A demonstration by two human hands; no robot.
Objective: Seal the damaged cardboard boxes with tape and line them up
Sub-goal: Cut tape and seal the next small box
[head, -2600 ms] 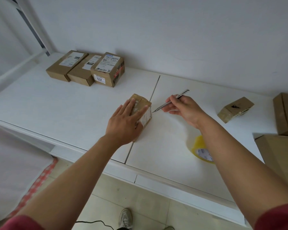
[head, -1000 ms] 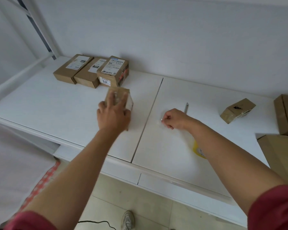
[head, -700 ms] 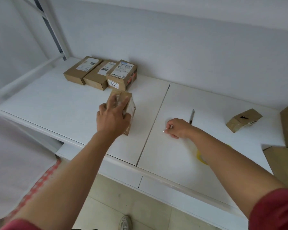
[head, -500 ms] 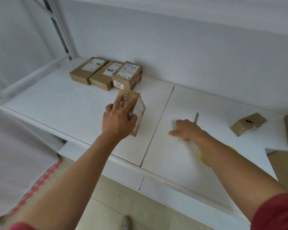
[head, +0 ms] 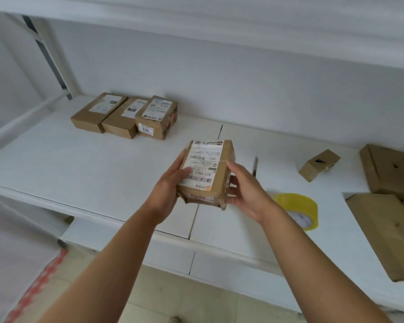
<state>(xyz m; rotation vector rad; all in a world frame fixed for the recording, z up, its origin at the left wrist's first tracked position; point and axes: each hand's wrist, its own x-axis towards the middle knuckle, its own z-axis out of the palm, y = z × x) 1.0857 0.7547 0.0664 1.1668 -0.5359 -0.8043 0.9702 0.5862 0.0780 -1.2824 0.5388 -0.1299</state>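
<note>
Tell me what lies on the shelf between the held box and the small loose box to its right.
Head view: only the knife lies between the held box and the small box.

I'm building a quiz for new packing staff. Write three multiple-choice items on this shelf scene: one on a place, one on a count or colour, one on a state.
1. Where does the yellow tape roll lie?
A. On the shelf, to the right of the held box
B. On top of the row of boxes
C. On the floor

2. How many boxes stand in the row of boxes at the back left?
A. One
B. Three
C. Five

3. In what state is the labelled box?
A. Lying flat on the shelf
B. Lifted, held between the left hand and the right hand
C. Stacked on another box

Answers: 1 A, the roll rests on the shelf beside the right forearm. 2 B, three boxes sit side by side. 3 B, both hands have a grip on its sides above the shelf.
</note>
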